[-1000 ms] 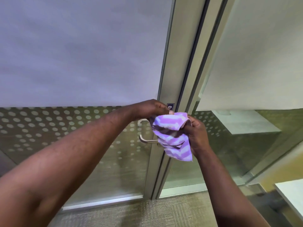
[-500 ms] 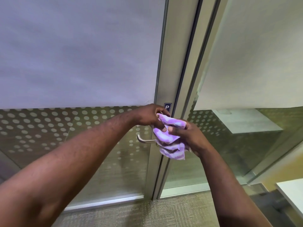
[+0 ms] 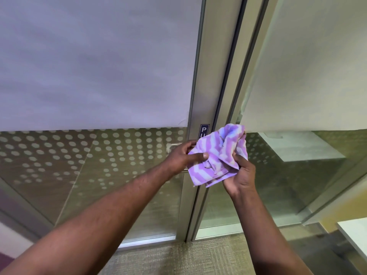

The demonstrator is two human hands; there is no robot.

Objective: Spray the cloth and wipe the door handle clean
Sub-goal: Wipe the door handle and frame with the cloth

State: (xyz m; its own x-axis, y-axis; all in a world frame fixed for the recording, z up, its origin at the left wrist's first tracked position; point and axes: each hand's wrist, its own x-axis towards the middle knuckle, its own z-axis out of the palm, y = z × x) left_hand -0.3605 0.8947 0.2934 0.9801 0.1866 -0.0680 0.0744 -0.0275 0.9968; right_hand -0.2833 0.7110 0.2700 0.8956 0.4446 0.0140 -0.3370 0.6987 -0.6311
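Two hands — left hand (image 3: 183,157), right hand (image 3: 241,175) — one cloth (image 3: 216,155).

Cloth (image 3: 216,155) between both hands, before the door frame (image 3: 210,80).

The door handle (image 3: 172,146) is almost wholly hidden behind the left hand (image 3: 182,158) and the striped cloth (image 3: 217,155); only a short metal stub shows. The cloth also covers the lower letters of the door sign (image 3: 204,130) (just "PU" reads). Both forearms run off the bottom edge.
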